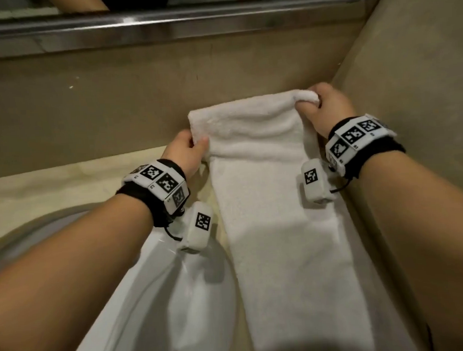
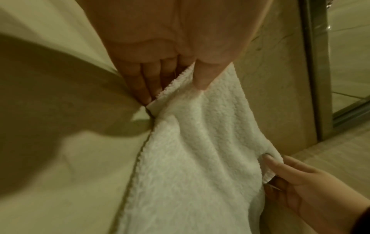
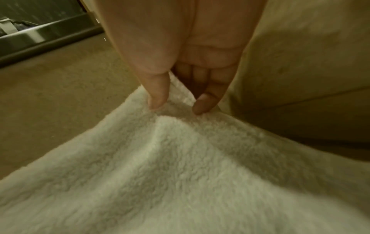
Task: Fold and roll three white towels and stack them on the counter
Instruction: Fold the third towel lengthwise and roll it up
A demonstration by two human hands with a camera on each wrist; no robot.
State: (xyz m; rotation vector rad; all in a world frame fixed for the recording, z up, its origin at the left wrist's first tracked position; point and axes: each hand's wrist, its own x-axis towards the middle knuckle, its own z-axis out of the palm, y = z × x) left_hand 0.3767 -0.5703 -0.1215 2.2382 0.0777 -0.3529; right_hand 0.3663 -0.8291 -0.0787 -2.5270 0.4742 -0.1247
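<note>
A long white terry-cloth towel (image 1: 278,226), folded into a narrow strip, lies on the pale beige stone counter (image 1: 38,190) and runs from the bottom centre of the head view up to the beige wall at centre right, just beside the white oval basin (image 1: 156,300) at lower left. The left hand (image 1: 186,153) pinches the towel's far left corner between thumb and fingers. The right hand (image 1: 326,106) grips the far right corner, bunched and lifted off the counter.
</note>
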